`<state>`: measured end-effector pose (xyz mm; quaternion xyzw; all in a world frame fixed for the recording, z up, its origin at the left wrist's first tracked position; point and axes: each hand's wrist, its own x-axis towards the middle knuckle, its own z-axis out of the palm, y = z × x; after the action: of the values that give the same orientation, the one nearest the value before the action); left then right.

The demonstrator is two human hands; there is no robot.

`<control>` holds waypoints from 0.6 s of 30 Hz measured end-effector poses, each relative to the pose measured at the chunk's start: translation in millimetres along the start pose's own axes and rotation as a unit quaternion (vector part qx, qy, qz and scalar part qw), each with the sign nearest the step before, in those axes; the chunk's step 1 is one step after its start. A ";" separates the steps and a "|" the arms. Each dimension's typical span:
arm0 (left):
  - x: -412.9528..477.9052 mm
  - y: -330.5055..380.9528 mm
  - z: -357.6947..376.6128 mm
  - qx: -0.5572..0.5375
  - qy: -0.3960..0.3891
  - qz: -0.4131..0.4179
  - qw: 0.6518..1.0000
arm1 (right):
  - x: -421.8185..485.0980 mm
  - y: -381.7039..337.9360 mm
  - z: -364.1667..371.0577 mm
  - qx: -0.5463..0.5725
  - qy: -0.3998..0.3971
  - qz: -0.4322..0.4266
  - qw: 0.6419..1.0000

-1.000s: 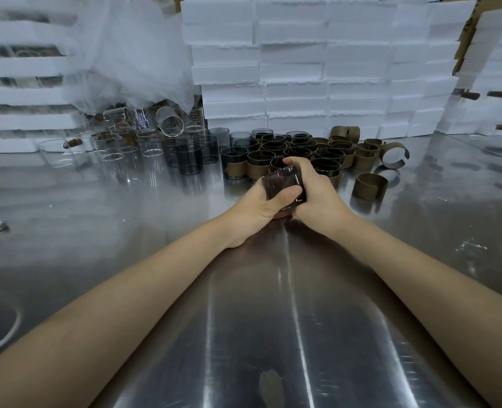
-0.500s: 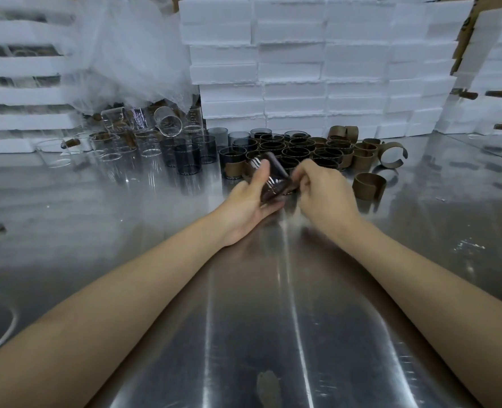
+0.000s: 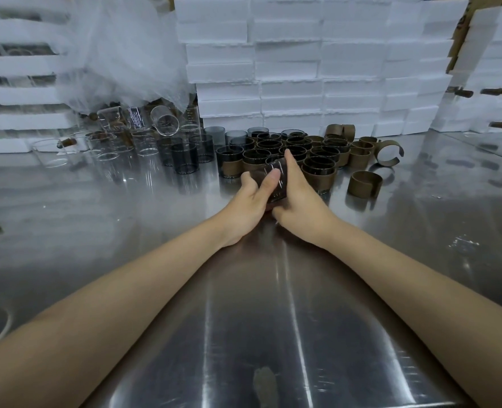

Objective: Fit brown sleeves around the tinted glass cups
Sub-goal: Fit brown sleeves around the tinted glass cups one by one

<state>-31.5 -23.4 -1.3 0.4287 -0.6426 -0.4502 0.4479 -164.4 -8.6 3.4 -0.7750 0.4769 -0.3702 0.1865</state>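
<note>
The left hand (image 3: 248, 206) and the right hand (image 3: 301, 203) both grip one tinted glass cup (image 3: 282, 184), tilted just above the surface (image 3: 243, 319) and in front of the sleeved cups (image 3: 320, 169). The left hand should steady it while a loose brown sleeve (image 3: 364, 184) is spread open and seated evenly at mid-wall.

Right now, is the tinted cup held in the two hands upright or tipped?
Tipped. The tinted cup leans, its wall toward the camera, between left hand and right hand; sleeved cups behind stand rims up.

Two hands (image 3: 243, 209), one cup (image 3: 282, 179) (tinted, held)
</note>
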 end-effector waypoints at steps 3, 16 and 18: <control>-1.2 0.6 1.9 -0.005 -0.012 0.007 1.000 | 4.3 4.4 -5.9 0.054 0.012 0.024 0.998; 3.2 4.8 0.8 -0.175 -0.020 -0.037 0.984 | 7.0 13.9 -7.0 0.184 -0.039 0.026 0.982; 2.3 5.4 3.4 -0.086 0.008 -0.013 0.996 | 4.3 12.4 -9.1 0.189 -0.001 0.020 0.982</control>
<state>-36.2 -23.7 3.6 0.4005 -0.5923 -0.5060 0.4825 -177.6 -17.7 3.1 -0.7166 0.4134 -0.4489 0.3379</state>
